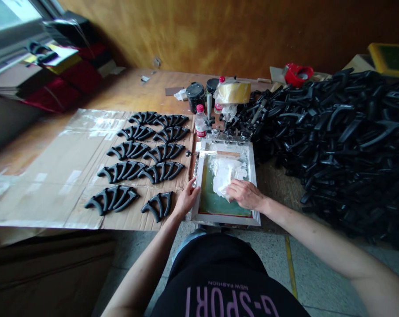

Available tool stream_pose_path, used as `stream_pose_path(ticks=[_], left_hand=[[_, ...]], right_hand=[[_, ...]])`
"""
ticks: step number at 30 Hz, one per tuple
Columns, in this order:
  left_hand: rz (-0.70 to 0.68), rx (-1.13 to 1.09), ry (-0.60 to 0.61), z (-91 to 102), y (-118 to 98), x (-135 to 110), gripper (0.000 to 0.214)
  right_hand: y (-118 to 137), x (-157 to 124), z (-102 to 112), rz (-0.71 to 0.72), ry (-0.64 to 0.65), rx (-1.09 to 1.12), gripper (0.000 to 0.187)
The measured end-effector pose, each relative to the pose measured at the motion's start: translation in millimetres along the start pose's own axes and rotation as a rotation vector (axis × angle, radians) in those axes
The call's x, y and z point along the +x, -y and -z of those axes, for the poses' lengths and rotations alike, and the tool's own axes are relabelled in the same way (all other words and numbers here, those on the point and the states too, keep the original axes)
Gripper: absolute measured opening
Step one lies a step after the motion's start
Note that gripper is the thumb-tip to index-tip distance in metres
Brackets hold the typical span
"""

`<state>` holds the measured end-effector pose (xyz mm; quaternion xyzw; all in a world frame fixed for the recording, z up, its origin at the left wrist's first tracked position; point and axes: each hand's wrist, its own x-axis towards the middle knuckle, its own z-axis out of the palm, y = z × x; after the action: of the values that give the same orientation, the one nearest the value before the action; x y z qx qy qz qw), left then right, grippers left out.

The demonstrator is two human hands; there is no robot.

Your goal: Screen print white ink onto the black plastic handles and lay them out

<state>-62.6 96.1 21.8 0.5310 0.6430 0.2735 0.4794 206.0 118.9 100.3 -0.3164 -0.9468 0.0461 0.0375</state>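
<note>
A screen printing frame [255, 176] with a green mesh and a pale metal rim lies flat at the table's front edge. My left hand [186, 197] grips its left rim, thumb on the near side of the rim and fingers partly hidden. Over the mesh, my right hand [245, 193] is closed on a crumpled white wiping cloth [222, 174], which lies against the screen; whether it is cloth or paper is hard to tell. Across the frame's upper part lies a brown-edged strip [228, 154]. Metal clamps [229, 137] are at the frame's far side.
Black curved plastic parts [112, 200] stand in rows on flattened cardboard [54, 176] at left. A large heap of similar parts [345, 127] fills the right. Behind the frame are bottles [200, 123], dark tubs [195, 96] and a yellow tape roll [234, 93]. A red tape dispenser [298, 75] sits farther back.
</note>
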Motion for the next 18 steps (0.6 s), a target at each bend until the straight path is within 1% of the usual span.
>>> stream_pose_path(ticks=[1, 2, 5, 7, 9, 10, 12, 13, 15, 17, 18], left_hand=[[0.006, -0.003, -0.004, -0.2, -0.3, -0.2, 0.06], [0.011, -0.005, -0.008, -0.2, -0.9, -0.4, 0.06], [0.017, -0.01, -0.014, 0.8, -4.6, -1.0, 0.062], [0.012, -0.015, -0.015, 1.4, -7.4, -1.4, 0.063], [0.009, -0.031, -0.022, 1.8, -10.1, -1.7, 0.064], [0.011, -0.042, -0.027, 2.2, -11.6, -2.0, 0.064], [0.021, -0.069, -0.027, 4.5, -16.2, -3.3, 0.065], [0.024, -0.087, -0.02, 6.8, -19.8, -4.7, 0.067], [0.021, -0.135, 0.012, 13.8, -31.2, -9.3, 0.071], [-0.001, -0.202, 0.021, 23.5, -49.5, -15.9, 0.069], [-0.015, -0.237, 0.006, 28.7, -61.0, -19.2, 0.065]], right_hand=[[-0.8, -0.9, 2.0, 0.019, 0.008, 0.015, 0.015], [-1.7, 0.4, 2.9, 0.006, -0.004, 0.022, 0.012], [0.3, 5.4, -4.9, -0.085, -0.136, -0.034, 0.013], [6.6, 2.0, -14.9, -0.062, -0.199, -0.073, 0.018], [11.9, -3.7, -20.5, -0.005, -0.19, -0.051, 0.017], [12.6, -4.5, -19.9, -0.002, -0.178, -0.023, 0.014], [7.7, 2.8, -11.1, -0.063, -0.182, 0.036, 0.009], [2.0, 11.0, -3.2, -0.117, -0.2, 0.059, 0.014], [-15.7, 32.0, 17.4, -0.256, -0.238, 0.07, 0.036], [-41.7, 48.4, 41.4, -0.401, -0.263, 0.033, 0.055], [-57.5, 51.2, 53.0, -0.468, -0.288, 0.009, 0.06]])
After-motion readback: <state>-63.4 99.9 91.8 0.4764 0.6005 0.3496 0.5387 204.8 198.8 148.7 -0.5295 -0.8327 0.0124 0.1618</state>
